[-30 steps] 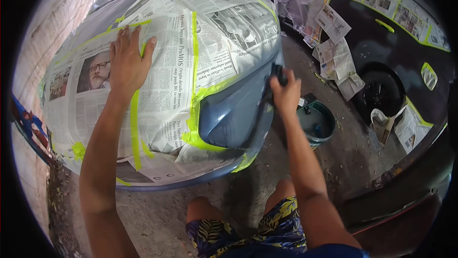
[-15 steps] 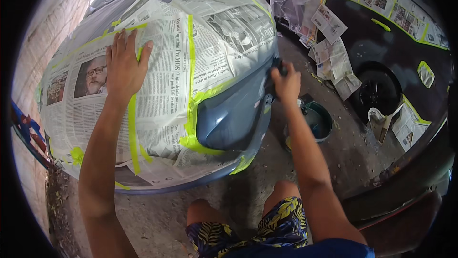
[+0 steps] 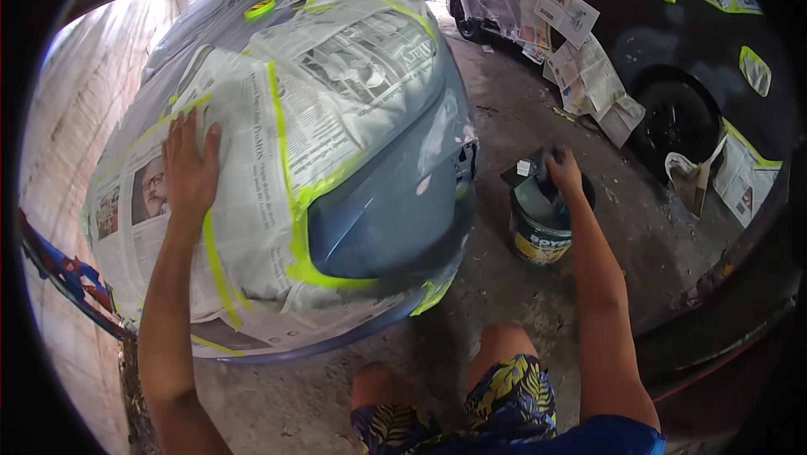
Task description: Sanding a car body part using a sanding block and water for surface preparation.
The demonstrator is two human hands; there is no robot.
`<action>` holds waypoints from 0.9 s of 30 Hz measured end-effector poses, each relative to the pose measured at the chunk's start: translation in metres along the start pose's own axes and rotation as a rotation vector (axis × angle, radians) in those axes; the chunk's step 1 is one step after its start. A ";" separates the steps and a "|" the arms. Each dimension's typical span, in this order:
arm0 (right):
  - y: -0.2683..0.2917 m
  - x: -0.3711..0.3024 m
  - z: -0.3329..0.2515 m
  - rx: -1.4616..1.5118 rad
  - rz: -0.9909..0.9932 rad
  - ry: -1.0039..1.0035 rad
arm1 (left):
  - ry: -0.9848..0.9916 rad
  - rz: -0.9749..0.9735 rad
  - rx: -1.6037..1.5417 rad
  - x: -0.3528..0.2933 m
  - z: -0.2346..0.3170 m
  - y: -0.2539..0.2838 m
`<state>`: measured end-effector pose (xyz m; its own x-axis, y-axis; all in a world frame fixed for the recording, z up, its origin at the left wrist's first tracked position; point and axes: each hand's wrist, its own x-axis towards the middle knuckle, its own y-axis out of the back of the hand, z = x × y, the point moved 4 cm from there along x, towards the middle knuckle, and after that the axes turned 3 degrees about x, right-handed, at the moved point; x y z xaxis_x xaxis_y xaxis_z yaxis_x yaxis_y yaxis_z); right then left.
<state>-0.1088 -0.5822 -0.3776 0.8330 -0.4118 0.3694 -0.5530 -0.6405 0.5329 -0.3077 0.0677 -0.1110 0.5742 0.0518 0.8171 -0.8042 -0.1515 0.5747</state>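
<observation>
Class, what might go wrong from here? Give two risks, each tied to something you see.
First, the left hand rests flat on the newspaper covering the car, so pressing harder might tear or shift it. Second, the right hand is at the mouth of the bucket; a knock could tip that over onto the floor.

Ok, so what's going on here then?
The person's left hand lies flat on newspaper that covers much of a car, held down with yellow-green tape. One blue-grey panel of it is bare. The right hand is at a bucket on the floor, gripping a dark object that's hard to make out. Off to the right stands a dark car, also partly papered.
</observation>
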 end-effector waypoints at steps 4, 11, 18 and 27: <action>-0.032 -0.001 0.120 -0.377 -0.251 -0.270 | -0.033 -0.025 -0.050 0.004 -0.002 -0.007; -0.121 -0.007 0.220 -0.559 -0.519 -0.493 | -0.021 -0.068 -0.174 0.009 -0.014 -0.021; -0.078 0.030 0.226 0.039 -0.622 -0.789 | 0.058 -0.125 -0.171 0.008 -0.011 -0.022; -0.086 0.058 0.068 -0.450 -0.284 0.190 | 0.137 -0.134 -0.127 0.009 -0.002 -0.017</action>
<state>-0.0121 -0.5951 -0.4536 0.9555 -0.1126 0.2726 -0.2949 -0.3526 0.8881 -0.2891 0.0732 -0.1137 0.6577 0.1977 0.7269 -0.7402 -0.0095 0.6723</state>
